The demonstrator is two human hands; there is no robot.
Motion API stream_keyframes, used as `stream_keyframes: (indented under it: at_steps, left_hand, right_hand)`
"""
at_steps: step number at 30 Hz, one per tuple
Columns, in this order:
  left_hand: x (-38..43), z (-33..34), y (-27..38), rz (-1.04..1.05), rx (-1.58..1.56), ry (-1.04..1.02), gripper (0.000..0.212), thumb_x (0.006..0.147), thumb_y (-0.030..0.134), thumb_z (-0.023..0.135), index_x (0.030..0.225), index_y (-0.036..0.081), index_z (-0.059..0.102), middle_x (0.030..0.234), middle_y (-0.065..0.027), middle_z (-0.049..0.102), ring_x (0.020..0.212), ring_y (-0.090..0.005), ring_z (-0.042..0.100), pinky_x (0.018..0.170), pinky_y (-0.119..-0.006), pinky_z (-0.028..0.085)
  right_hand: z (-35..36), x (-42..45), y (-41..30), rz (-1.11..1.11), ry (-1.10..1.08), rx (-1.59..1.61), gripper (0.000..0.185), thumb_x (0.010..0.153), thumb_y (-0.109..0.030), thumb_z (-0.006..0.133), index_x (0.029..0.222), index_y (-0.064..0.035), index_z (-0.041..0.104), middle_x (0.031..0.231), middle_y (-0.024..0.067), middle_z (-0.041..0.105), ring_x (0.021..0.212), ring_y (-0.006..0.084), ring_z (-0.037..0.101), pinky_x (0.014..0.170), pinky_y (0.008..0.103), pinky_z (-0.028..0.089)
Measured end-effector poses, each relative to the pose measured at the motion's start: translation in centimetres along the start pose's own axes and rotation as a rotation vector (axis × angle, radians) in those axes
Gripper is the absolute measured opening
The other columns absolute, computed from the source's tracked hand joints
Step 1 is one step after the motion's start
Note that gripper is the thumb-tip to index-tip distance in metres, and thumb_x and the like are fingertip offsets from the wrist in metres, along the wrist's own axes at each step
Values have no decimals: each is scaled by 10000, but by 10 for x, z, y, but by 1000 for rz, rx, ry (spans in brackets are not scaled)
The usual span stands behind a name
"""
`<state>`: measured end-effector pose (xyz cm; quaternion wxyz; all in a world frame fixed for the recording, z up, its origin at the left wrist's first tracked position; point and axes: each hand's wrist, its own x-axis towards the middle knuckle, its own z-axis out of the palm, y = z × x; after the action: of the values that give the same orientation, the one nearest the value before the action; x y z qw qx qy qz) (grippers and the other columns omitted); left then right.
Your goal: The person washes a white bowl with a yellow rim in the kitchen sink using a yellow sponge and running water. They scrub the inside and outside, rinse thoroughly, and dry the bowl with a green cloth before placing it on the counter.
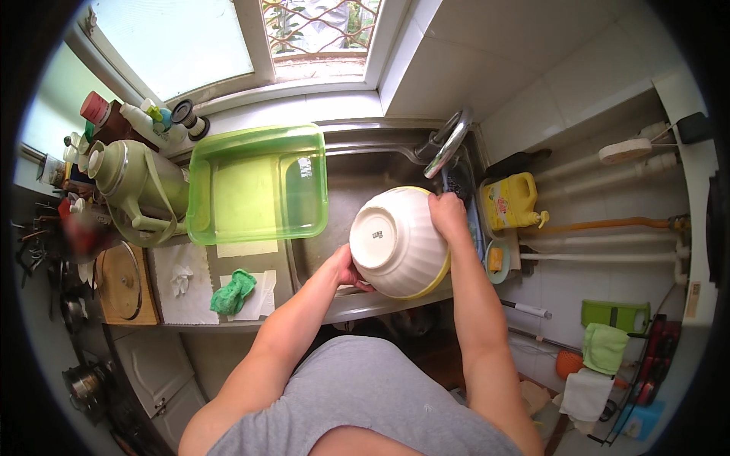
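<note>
A large white ribbed bowl (410,245) with a yellow rim is tipped over the sink (376,168), its round foot facing up and left. My left hand (347,269) grips its lower left side, and my right hand (449,214) holds the rim at the upper right. Behind the bowl stands the curved chrome faucet (450,145); no water is seen running from it. A green translucent plastic tub (256,228) sits to the left, partly over the sink. The inside of the bowl is hidden.
A crumpled green cloth (232,292) lies on the counter below the tub. Farther left are a green thermos flask (142,176) and a glass lid (122,279) on a wooden board. Right of the sink stand a yellow detergent jug (510,199) and a soap dish (497,273) with a sponge.
</note>
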<state>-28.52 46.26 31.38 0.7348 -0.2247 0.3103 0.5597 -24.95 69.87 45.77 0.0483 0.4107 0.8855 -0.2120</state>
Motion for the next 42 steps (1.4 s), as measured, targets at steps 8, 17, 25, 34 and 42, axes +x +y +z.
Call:
stream_keyframes:
  at_steps: [8, 17, 25, 34, 42]
  left_hand:
    - [-16, 14, 6, 148, 67, 23, 619, 950, 573, 374, 1333, 106, 514, 1300, -197, 555, 1125, -484, 561, 807, -735, 449]
    - [-29, 23, 16, 352, -169, -135, 586, 996, 537, 338, 1354, 111, 521, 1369, -118, 541, 1235, -308, 534, 1017, -564, 422]
    - [-50, 6, 15, 194, 114, -48, 591, 848, 258, 602, 1365, 20, 444, 1326, -210, 526, 1190, -408, 540, 938, -635, 462]
    - [-16, 10, -11, 445, -64, -271, 567, 670, -122, 604, 1230, -68, 538, 1201, -207, 609, 1127, -344, 606, 1037, -472, 471]
    - [30, 26, -60, 194, -344, -370, 570, 598, 11, 565, 1168, -13, 564, 1160, -168, 634, 1096, -366, 594, 889, -494, 524]
  right_hand:
    - [-24, -38, -11, -188, 188, 137, 385, 903, -352, 575, 890, 19, 677, 894, 277, 662, 888, 461, 628, 795, 516, 494]
    - [-39, -109, -7, -910, 495, 84, 430, 822, -349, 732, 615, -75, 474, 540, 110, 477, 488, 276, 528, 463, 369, 413]
    - [-54, -122, 24, -1363, 458, -6, 452, 819, -375, 720, 581, -99, 454, 534, 33, 418, 471, 196, 454, 461, 314, 327]
    - [-21, -113, 58, -440, 440, 1063, 482, 782, 2, 522, 1261, -3, 473, 1306, 139, 470, 1263, 299, 415, 1123, 429, 265]
    - [-35, -73, 6, -153, 286, 581, 398, 691, 36, 481, 1077, -5, 569, 1239, 129, 504, 1207, 272, 461, 1058, 380, 339]
